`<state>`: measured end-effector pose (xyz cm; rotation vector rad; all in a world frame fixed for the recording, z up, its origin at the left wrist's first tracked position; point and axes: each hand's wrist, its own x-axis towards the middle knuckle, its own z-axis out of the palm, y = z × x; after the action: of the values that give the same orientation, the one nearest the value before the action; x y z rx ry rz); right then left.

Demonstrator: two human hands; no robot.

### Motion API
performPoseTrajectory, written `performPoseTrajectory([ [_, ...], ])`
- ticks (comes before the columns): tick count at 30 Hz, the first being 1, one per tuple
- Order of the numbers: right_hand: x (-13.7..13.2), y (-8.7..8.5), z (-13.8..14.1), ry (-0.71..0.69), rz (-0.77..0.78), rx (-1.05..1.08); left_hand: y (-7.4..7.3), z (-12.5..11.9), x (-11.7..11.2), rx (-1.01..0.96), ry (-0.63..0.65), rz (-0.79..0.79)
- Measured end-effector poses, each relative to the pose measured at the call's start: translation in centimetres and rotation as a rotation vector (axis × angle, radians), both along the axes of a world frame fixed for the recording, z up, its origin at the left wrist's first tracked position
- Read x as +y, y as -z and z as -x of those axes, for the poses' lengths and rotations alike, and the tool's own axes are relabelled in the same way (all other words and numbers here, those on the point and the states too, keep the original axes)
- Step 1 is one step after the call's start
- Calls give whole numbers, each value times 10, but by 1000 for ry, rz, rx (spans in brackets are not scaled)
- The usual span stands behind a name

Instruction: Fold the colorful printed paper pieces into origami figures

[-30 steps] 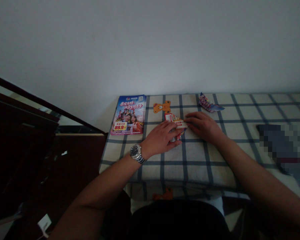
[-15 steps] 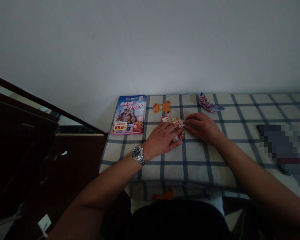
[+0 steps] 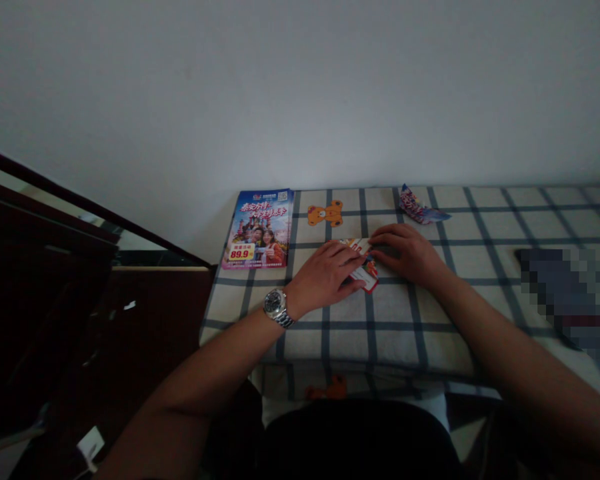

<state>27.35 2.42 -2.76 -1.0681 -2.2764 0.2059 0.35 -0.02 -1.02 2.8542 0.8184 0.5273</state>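
Note:
A small red-and-white printed paper (image 3: 367, 270) lies flat on the checked cloth (image 3: 410, 313), partly under both hands. My left hand (image 3: 327, 275), with a metal watch on its wrist, rests palm down on the paper's left part, fingers stretched over it. My right hand (image 3: 405, 250) lies on the paper's upper right edge, fingers extended and pressing down. Most of the paper is hidden beneath the fingers.
A colourful flyer (image 3: 258, 229) lies at the cloth's back left corner. An orange bear print (image 3: 325, 214) is beside it. A folded blue-and-red paper shape (image 3: 417, 207) sits near the wall. A blurred dark patch (image 3: 570, 293) is at the right. Dark wooden furniture (image 3: 80, 313) stands to the left.
The paper, earlier raised and folded between the fingers, now lies flatter on the cloth. Both hands have shifted slightly and press it down.

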Motion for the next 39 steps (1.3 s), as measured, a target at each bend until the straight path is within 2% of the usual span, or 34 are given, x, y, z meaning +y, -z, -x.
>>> performPoseTrajectory([
  [9,-3,-6,1,-34,30,-5,-2,0,0,3,26,5],
  [18,-3,-5,0,-36,21,5,7,5,5,-72,51,64],
  [29,-5,-9,0,-104,56,-58,3,8,7,-41,70,57],
  [33,-6,-10,1,-96,70,-1,4,11,10,-94,65,92],
  [39,-7,-11,2,-155,88,32,3,11,9,-129,57,87],
])
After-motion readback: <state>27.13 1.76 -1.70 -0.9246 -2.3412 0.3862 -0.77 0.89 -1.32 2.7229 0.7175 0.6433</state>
